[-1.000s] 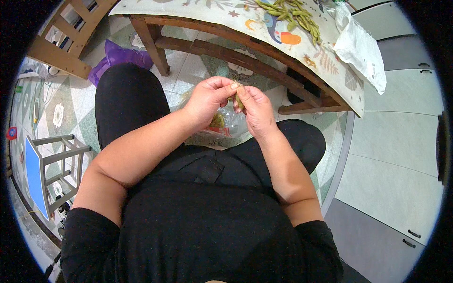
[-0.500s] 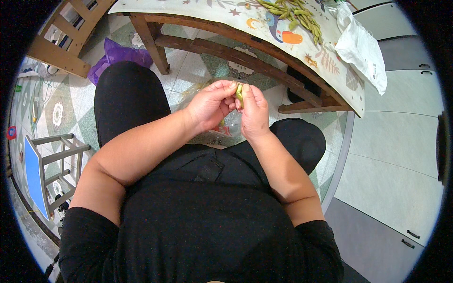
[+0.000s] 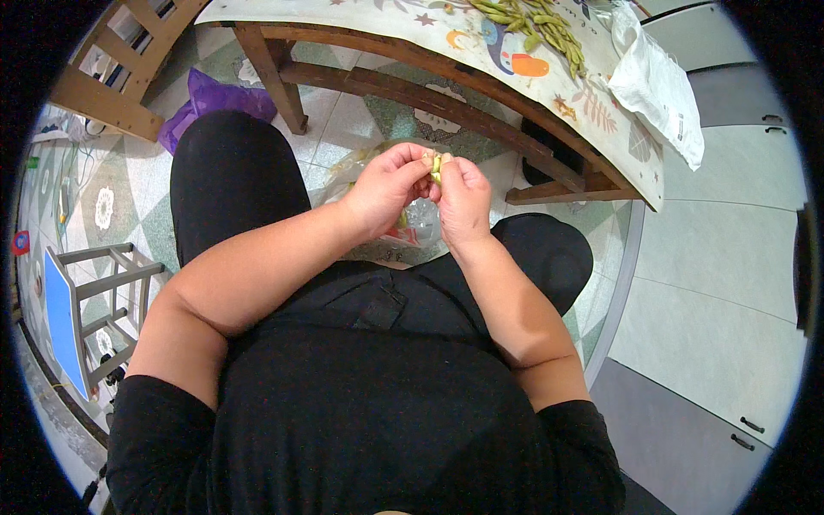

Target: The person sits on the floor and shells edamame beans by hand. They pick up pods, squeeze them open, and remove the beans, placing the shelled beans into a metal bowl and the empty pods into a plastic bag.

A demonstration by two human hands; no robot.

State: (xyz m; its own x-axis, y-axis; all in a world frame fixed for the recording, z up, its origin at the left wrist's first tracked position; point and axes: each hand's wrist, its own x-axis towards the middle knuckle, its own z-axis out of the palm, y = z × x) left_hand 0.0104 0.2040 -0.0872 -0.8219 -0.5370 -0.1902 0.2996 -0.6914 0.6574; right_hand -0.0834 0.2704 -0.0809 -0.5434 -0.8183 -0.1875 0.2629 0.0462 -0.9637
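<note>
Between my knees, both hands meet at a green soybean pod (image 3: 437, 168). My left hand (image 3: 388, 190) pinches it from one side, thumb and fingertips closed. From the other side my right hand (image 3: 465, 199) grips it, the thumb pressed on top. Parts of the pod are covered by my fingertips. Below the hands is a clear plastic bag (image 3: 421, 225), with some green and red showing in it; my hands and wrists hide much of it. A pile of similar pods (image 3: 549, 30) lies on the table ahead.
The wooden table (image 3: 412, 33) has a patterned cloth, with a white plastic bag (image 3: 657, 90) hanging over its right corner. A purple bag (image 3: 206, 101) lies on the tiled floor by my left knee. A blue-topped stool (image 3: 67, 322) stands left; pale cabinets (image 3: 704, 249) line the right.
My hands have shifted very slightly while staying together on the pod. The pod now looks a little more covered by my fingers. Nothing else has visibly moved.
</note>
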